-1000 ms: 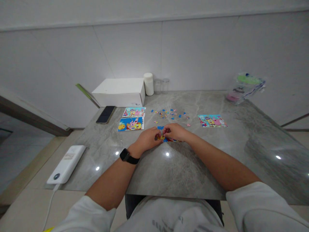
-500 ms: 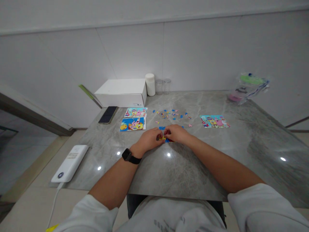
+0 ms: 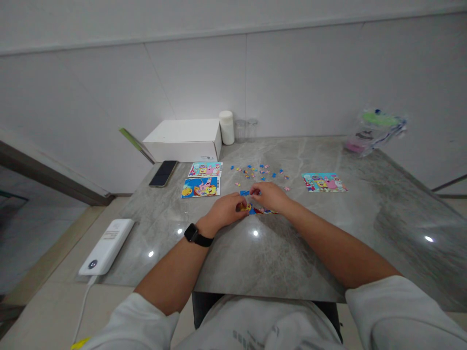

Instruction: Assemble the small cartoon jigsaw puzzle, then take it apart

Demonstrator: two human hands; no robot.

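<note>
A partly assembled jigsaw puzzle (image 3: 252,211) lies on the table close in front of me, with a blue strip (image 3: 244,193) of it on the far side. My left hand (image 3: 226,210), below a black watch (image 3: 197,236), curls its thumb and fingers on the puzzle's left end. Over the far strip is my right hand (image 3: 269,195), its fingertips pinched together at a small blue jigsaw piece that they mostly cover. The right hand hides part of the puzzle. Loose jigsaw pieces (image 3: 274,175) are scattered just beyond both hands.
Two cartoon picture cards (image 3: 200,187) and a phone (image 3: 164,173) lie left; another card (image 3: 324,183) lies right. Behind stand a white box (image 3: 182,141), a white bottle (image 3: 226,128) and clear cups (image 3: 251,131). A plastic bag (image 3: 374,133) sits back right, a power bank (image 3: 106,246) at the left edge.
My right hand has moved slightly away from me, from beside the left fingertips to the far strip, uncovering more of the near row. My left hand has stayed in place.
</note>
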